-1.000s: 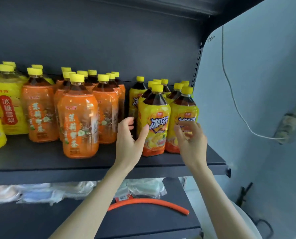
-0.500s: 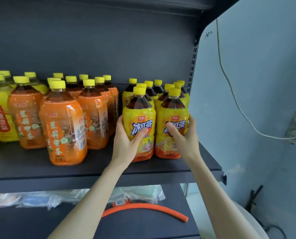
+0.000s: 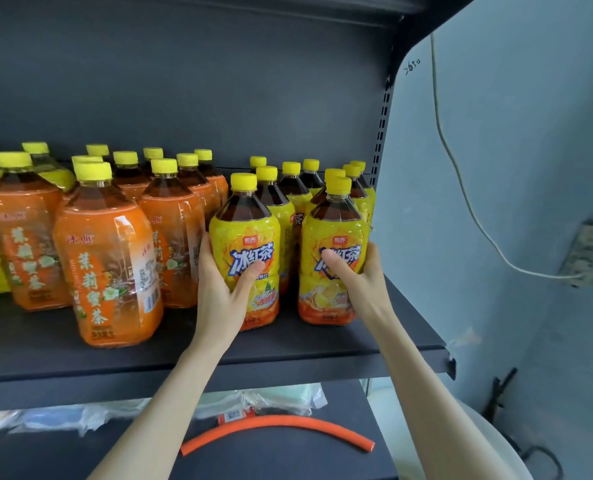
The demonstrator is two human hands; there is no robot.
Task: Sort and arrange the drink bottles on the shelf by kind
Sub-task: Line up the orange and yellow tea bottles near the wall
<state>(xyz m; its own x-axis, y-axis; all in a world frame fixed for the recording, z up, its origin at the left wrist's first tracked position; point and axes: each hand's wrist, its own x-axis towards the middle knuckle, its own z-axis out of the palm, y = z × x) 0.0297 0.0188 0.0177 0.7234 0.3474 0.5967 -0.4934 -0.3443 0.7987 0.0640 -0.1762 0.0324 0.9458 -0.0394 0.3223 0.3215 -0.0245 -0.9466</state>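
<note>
Head cam: L hand (image 3: 219,296) grips 1 yellow btl (image 3: 245,233), R hand (image 3: 362,284) grips 2nd yellow btl (image 3: 333,226) beside it.

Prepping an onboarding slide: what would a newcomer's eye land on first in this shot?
First, two hands at the right end of the shelf: the left hand grips one yellow iced-tea bottle and the right hand grips the matching bottle beside it, both fronting their cluster. Next, the block of orange-labelled bottles to their left. Below, a curved orange tube lies on the lower shelf.
</note>
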